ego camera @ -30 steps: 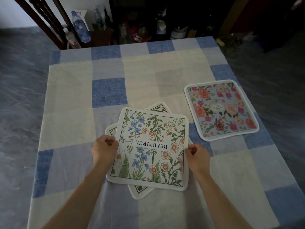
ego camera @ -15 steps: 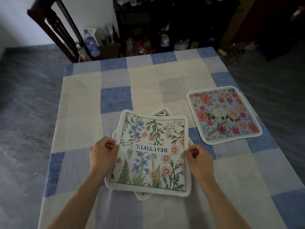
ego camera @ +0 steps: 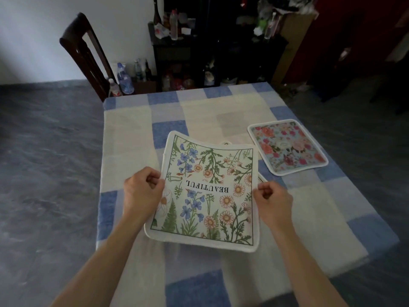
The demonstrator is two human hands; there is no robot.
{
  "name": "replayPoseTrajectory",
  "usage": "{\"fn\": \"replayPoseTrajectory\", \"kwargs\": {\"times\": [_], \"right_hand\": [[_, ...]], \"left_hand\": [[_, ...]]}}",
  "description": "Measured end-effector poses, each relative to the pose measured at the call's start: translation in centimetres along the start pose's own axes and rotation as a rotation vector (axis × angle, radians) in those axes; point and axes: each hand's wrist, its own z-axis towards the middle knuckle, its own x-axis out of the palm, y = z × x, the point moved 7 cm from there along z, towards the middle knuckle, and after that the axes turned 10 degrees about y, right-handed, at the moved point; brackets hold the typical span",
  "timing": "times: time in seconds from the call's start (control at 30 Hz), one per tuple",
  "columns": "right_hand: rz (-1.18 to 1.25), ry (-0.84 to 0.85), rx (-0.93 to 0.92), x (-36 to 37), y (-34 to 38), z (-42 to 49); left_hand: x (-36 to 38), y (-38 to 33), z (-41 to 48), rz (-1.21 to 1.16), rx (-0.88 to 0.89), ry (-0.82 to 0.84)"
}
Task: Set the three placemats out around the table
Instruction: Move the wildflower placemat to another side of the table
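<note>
Rose placemat (ego camera: 287, 147): laid, right.
Wildflower placemat (ego camera: 208, 196): left hand (ego camera: 141, 191), right hand (ego camera: 273, 200) pinch its edges.
Third placemat (ego camera: 225, 143): beneath, unplaced.

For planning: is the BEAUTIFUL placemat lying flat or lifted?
Lifted: left hand and right hand pinch the placemat by its sides, and its far edge sags.

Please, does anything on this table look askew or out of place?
The wildflower placemat, pinched by the left hand and right hand, shows its word BEAUTIFUL upside down to the person. A third placemat beneath it shows only corners, turned askew.
</note>
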Motion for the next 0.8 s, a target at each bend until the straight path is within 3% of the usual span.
{"fn": "replayPoseTrajectory", "kwargs": {"times": [0.47,0.8], "right_hand": [[0.168,-0.024,-0.128,1.3,6.5,-9.0],[0.211,-0.015,-0.144,5.0,11.7,-12.4]], "left_hand": [[-11.5,1.7,-7.2,0.014,0.034,-0.106],[-17.9,5.1,-6.6,-0.059,0.013,-0.117]]}}
